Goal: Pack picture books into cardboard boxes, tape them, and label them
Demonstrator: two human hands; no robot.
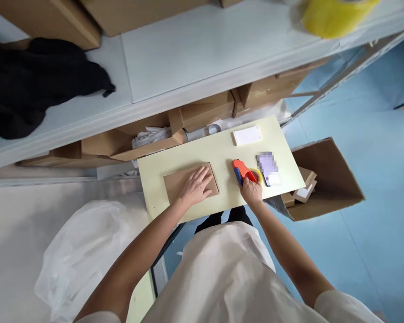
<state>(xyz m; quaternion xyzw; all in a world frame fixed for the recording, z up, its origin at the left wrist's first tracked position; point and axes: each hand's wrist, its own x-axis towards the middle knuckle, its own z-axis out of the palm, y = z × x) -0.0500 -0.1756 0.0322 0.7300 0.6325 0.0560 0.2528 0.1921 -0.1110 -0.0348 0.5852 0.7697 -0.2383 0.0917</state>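
A flat brown cardboard box (175,181) lies on the left part of a pale yellow table (222,148). My left hand (195,185) rests on its right half, fingers stretched out over the top. My right hand (251,190) is wrapped round the handle of a red-orange tape dispenser (241,167) with a blue part on its side and a yellow tape roll (257,176) in it. Just right of the dispenser lies a phone (267,166), its surface blurred out. Farther back on the table is a stack of white labels or cards (247,135).
An open carton (343,188) with several small boxes stands on the blue floor at the right. Behind the table, a shelf (188,58) carries black cloth (37,85) and a yellow tape roll (336,18). Open cartons (148,150) sit beneath it. A white plastic bag (84,255) lies left.
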